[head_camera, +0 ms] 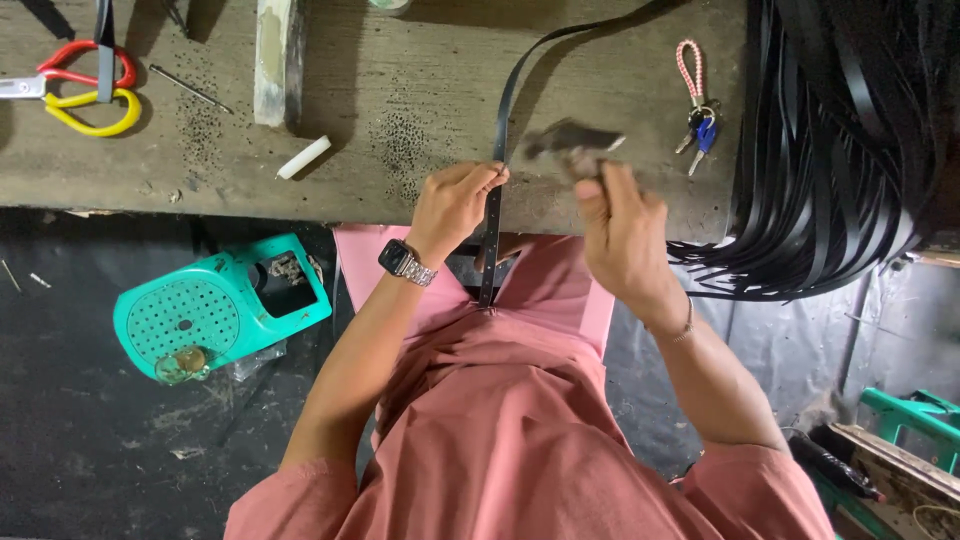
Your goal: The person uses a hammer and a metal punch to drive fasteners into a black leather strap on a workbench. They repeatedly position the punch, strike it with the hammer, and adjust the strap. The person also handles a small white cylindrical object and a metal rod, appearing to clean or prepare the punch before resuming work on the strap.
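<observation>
A long black strap [497, 150] runs from the far side of the worn wooden bench [400, 90] over its near edge into my lap. My left hand [455, 200], with a metal wristwatch, pinches the strap against the bench edge. My right hand [620, 225] is raised just right of the strap and grips a hammer [572, 143]; its head is motion-blurred above the strap. A thin bracelet sits on my right wrist.
Red and yellow scissors [85, 95] lie at the bench's far left, with a white stick [303, 157] and a wooden block [277, 60] nearby. Keys on a braided loop [697, 120] lie to the right. A heap of black straps [830, 170] hangs at right. A teal plastic stool [215, 305] stands on the floor.
</observation>
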